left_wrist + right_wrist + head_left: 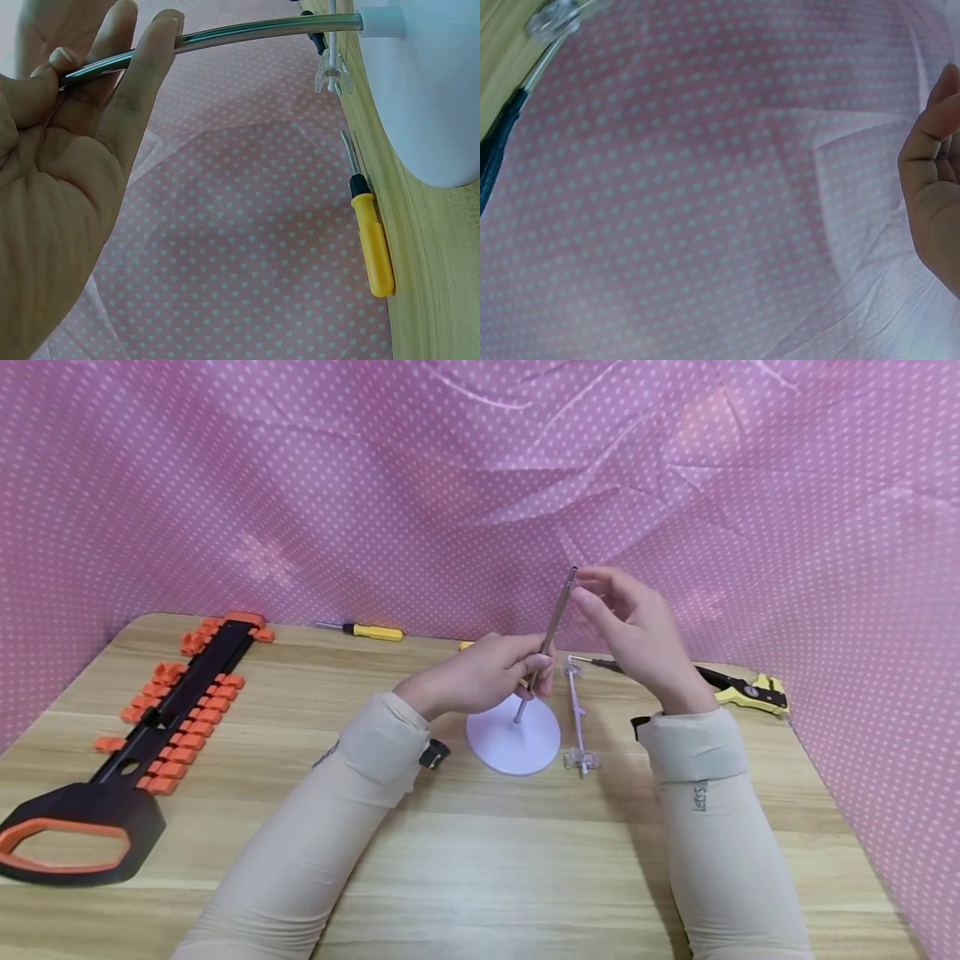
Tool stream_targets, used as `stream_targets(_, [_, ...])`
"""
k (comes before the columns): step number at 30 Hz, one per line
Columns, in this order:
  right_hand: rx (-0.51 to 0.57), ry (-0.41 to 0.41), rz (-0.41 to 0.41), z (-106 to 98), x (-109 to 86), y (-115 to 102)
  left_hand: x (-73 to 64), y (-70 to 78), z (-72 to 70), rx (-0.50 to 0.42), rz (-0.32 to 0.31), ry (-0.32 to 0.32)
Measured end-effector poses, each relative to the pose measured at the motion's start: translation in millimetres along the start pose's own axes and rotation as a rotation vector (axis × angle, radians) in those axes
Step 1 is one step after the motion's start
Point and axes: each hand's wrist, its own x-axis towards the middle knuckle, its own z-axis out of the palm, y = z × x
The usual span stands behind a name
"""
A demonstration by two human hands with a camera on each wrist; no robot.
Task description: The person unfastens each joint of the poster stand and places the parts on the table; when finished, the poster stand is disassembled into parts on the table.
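Note:
A slim metal rod rises, tilted to the right, from a round white base on the wooden table. My left hand pinches the rod around its lower half. The left wrist view shows the rod crossing between thumb and fingers, its far end in the base's white socket. Beside the rod's upper tip is my right hand, thumb and index finger bent and apart. The right wrist view catches only part of that right hand. Just right of the base lies a thin white stick with clear plastic clips.
To the left lies a long black frame with orange clips and a handle loop. A yellow-handled screwdriver sits along the back edge. Behind my right wrist is a black and yellow plier-like tool. Pink dotted cloth surrounds the table.

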Motion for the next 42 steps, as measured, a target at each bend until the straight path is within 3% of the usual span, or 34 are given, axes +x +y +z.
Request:
stream_targets(9, [0.193, 0.042, -0.162, 12.3, -7.1, -20.3, 0.4, -1.0, -0.5, -0.014, 0.005, -0.001])
stream_targets(15, [0.221, 0.04, -0.243, 19.9, -14.4, -33.8, 0.1, -0.9, -1.4, -0.012, -0.014, -0.005])
stream_targets(23, [0.161, 0.069, -0.297, 22.4, -16.5, -36.3, 0.6, -1.2, -1.1, 0.041, 0.001, -0.02])
stream_targets(32, [0.114, 0.073, -0.294, 20.6, -15.5, -34.8, 1.5, -3.3, -1.2, 0.039, -0.013, -0.042])
stream_targets(34, [0.11, 0.075, -0.293, 20.4, -15.0, -34.7, 1.5, -6.4, -1.0, 0.086, -0.021, -0.069])
stream_targets(42, [0.135, 0.06, -0.296, 20.5, -14.4, -35.4, 2.2, -31.5, 3.8, 0.369, -0.155, -0.223])
